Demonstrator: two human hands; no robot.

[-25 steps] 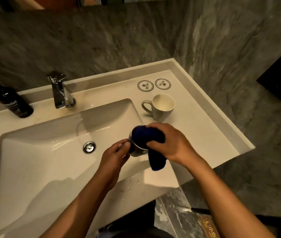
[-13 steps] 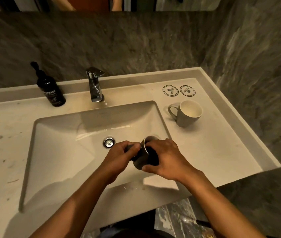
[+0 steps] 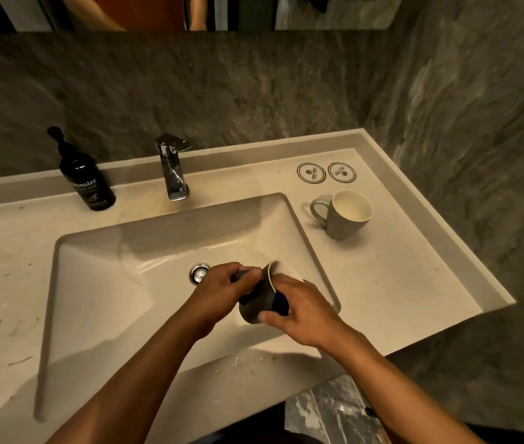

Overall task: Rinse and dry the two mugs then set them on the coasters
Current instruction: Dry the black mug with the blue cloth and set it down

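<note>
White rectangular sink basin (image 3: 119,283) set into a pale stone-look countertop (image 3: 398,283); the counter's right edge runs diagonally and drops off to a grey marbled floor. A raised lip runs along the back and right edges against the grey veined wall. Left stretch of counter is open but flecked with brown specks; right stretch is open between the basin rim and the edge.

Both hands work over the right front part of the basin. Left hand (image 3: 222,291) is closed around the handle side of a dark grey ceramic mug (image 3: 254,307), which is tilted with its white-rimmed mouth facing up and right. Right hand (image 3: 302,310) is wrapped over the mug's mouth side, pressing a dark blue cloth (image 3: 281,301) against it; only a small patch of cloth shows between fingers and mug. Mug held above the basin, just right of the round chrome drain (image 3: 199,273).

Second mug, light grey ceramic with a cream interior (image 3: 347,214), stands upright on the right counter, handle pointing left; inside looks empty. Behind it, near the back right corner, two round white coasters with black ring borders (image 3: 326,172) lie side by side, bare; their small print is too fine to read.

Chrome single-lever tap (image 3: 172,168) stands behind the basin. Left of it, a black pump bottle (image 3: 86,177) with white lettering reading "…unster" and, beneath it, what looks like "hand wash".
</note>
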